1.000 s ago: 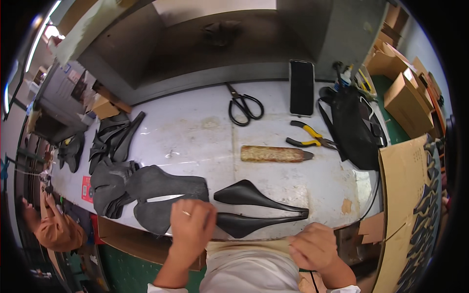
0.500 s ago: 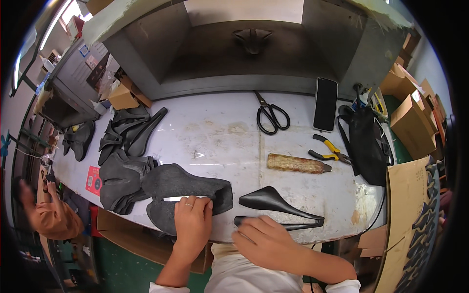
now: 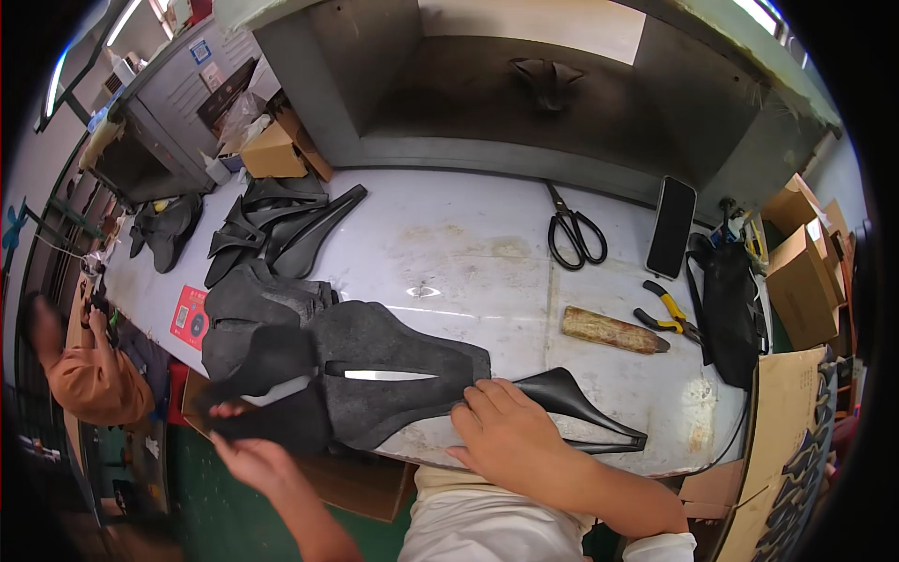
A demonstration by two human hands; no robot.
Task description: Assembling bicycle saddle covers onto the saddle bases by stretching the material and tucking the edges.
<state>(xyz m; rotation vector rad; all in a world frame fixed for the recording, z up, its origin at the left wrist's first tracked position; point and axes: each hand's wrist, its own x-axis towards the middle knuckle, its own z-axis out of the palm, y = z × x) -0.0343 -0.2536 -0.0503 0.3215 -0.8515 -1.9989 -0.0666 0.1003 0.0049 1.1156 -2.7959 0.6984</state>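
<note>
A dark grey bicycle saddle pad (image 3: 403, 342) with a long centre slot lies flat near the front edge of the table. At its left end, my left hand (image 3: 257, 459) pinches a thin, dark saddle-shaped piece (image 3: 281, 412), raised and blurred; whether it is joined to the pad I cannot tell. My right hand (image 3: 501, 426) rests on the pad's narrow nose, fingers laid over it and thumb apart. Partly under that hand and forearm is a glossy black V-shaped saddle shell (image 3: 562, 393). Stacked grey pads (image 3: 248, 314) lie behind the raised piece.
Black shells (image 3: 304, 234) are heaped at the back left. Black-handled scissors (image 3: 573, 234), a phone (image 3: 671, 228), yellow-black pliers (image 3: 667, 309), a worn wooden-handled tool (image 3: 609, 330) and a black pouch (image 3: 726, 309) lie to the right. A grey metal booth (image 3: 487, 155) stands behind. Another person (image 3: 98, 379) sits far left.
My left hand has moved left off the pad's slot and lifted the dark piece. My right hand has shifted from the black shell onto the pad's nose. The view has turned slightly.
</note>
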